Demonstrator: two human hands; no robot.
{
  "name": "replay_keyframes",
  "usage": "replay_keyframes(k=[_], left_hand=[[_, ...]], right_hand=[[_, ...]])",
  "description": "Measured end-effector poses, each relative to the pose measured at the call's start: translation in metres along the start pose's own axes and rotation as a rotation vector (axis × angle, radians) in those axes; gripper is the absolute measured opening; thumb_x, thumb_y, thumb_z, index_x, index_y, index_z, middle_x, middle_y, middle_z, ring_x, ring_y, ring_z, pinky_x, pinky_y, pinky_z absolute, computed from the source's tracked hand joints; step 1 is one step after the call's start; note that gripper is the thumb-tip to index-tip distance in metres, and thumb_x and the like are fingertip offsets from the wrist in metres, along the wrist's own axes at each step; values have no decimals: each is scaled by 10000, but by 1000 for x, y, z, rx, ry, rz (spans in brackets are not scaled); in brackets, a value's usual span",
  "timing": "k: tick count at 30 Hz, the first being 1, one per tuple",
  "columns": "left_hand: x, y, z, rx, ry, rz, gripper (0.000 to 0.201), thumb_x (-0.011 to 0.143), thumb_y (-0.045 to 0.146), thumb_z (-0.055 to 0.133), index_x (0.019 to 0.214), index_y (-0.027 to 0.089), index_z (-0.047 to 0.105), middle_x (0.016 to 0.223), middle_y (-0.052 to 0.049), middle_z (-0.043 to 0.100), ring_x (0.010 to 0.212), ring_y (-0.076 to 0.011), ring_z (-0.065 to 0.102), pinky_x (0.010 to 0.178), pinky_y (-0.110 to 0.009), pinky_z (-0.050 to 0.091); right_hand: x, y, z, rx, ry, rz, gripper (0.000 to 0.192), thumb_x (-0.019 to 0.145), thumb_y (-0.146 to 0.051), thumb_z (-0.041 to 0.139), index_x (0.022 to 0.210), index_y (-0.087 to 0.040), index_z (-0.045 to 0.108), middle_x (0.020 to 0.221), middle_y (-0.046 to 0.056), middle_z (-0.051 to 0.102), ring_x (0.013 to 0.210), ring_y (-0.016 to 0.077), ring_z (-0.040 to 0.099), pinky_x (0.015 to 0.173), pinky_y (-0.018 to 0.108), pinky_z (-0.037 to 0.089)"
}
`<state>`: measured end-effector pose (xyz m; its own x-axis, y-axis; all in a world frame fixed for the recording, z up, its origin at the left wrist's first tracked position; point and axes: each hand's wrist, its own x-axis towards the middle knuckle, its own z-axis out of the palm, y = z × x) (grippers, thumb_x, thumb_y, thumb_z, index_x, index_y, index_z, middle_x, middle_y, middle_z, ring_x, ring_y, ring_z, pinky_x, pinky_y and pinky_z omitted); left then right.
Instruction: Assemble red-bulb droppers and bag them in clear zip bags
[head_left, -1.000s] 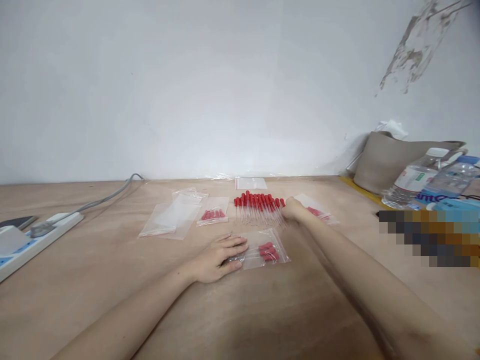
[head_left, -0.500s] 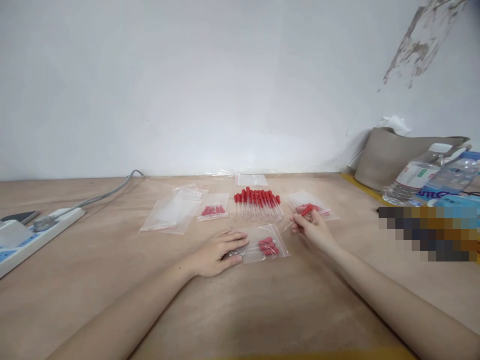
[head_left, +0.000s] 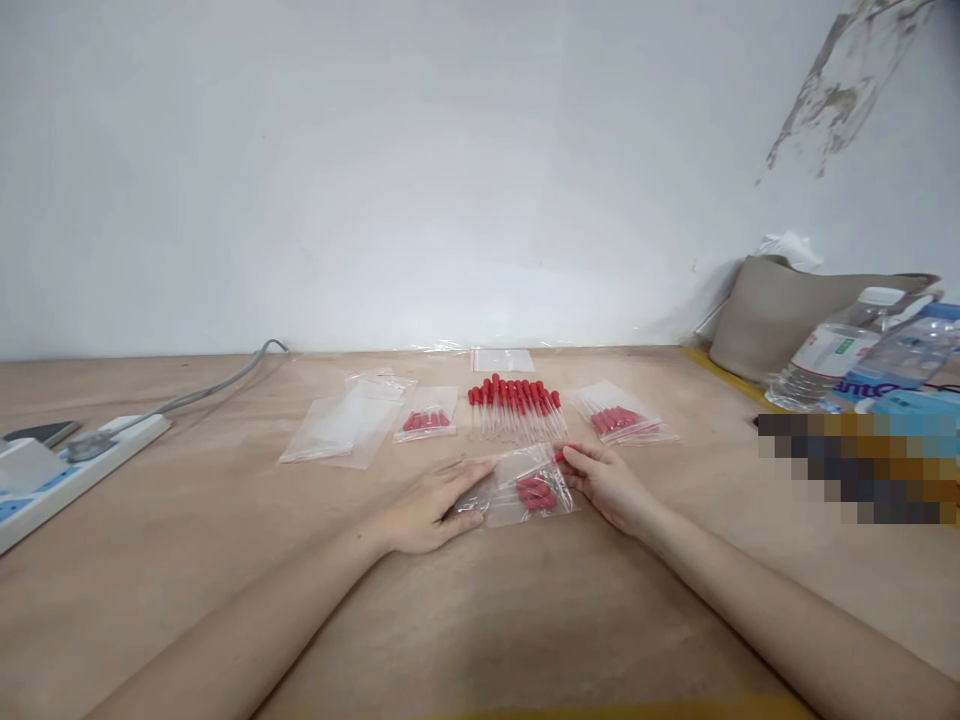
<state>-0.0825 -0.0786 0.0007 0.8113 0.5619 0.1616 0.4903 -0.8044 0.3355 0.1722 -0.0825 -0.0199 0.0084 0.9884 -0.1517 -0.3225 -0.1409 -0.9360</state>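
A clear zip bag (head_left: 501, 512) lies in front of me with several red-bulbed droppers (head_left: 536, 492) inside. My left hand (head_left: 431, 508) rests flat on the bag's left end, thumb and fingers spread. At the bag's right edge, my right hand (head_left: 606, 487) pinches a dropper by its red bulb (head_left: 568, 450). The dropper's stem points left along the bag's upper right side; whether its tip is inside the bag I cannot tell. Behind the bag, a row of loose droppers (head_left: 517, 397) has red bulbs to the back and clear stems towards me.
Filled bags of droppers lie left (head_left: 427, 412) and right (head_left: 626, 418) of the row. Flat bags (head_left: 337, 425) are stacked further left, and another bag (head_left: 502, 360) lies by the wall. A power strip (head_left: 82, 480) stands left; bottles (head_left: 836, 350) and a grey-brown bag (head_left: 780, 310) stand right.
My right hand has moved left and towards me with the dropper, from beside the right filled bag to the front bag's edge. My left hand has stayed put.
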Motion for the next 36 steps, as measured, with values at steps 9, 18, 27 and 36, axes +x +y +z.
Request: replay_keyframes(k=[9, 18, 27, 36], left_hand=[[2, 0, 0, 27, -11, 16, 548, 883, 383, 370, 1372, 251, 159, 1380, -36, 323, 1244, -205, 310, 1044, -380, 245], [0, 0, -1, 48, -14, 19, 535, 884, 382, 370, 1366, 244, 183, 1367, -40, 342, 1235, -202, 326, 1051, -385, 230], [1, 1, -2, 56, -33, 0, 510, 886, 381, 371, 1355, 237, 231, 1367, -44, 349, 1246, -195, 319, 1056, -382, 228], [1, -1, -1, 50, -30, -9, 523, 879, 406, 379, 1355, 240, 237, 1373, -40, 341, 1255, -194, 310, 1065, -385, 212]], right_hand=[[-3, 3, 10, -218, -67, -115, 319, 526, -309, 731, 679, -182, 483, 533, -64, 544, 398, 70, 476, 421, 211, 401], [5, 6, 12, -273, -15, -68, 183, 591, -262, 663, 735, -172, 596, 592, -9, 616, 400, 108, 519, 375, 237, 426], [6, 5, 2, -465, -60, -66, 260, 669, -255, 595, 899, -176, 503, 506, -73, 555, 297, 52, 414, 301, 169, 340], [3, 6, 5, -318, -171, -127, 358, 586, -221, 653, 903, -186, 490, 781, 7, 648, 654, 138, 624, 593, 258, 505]])
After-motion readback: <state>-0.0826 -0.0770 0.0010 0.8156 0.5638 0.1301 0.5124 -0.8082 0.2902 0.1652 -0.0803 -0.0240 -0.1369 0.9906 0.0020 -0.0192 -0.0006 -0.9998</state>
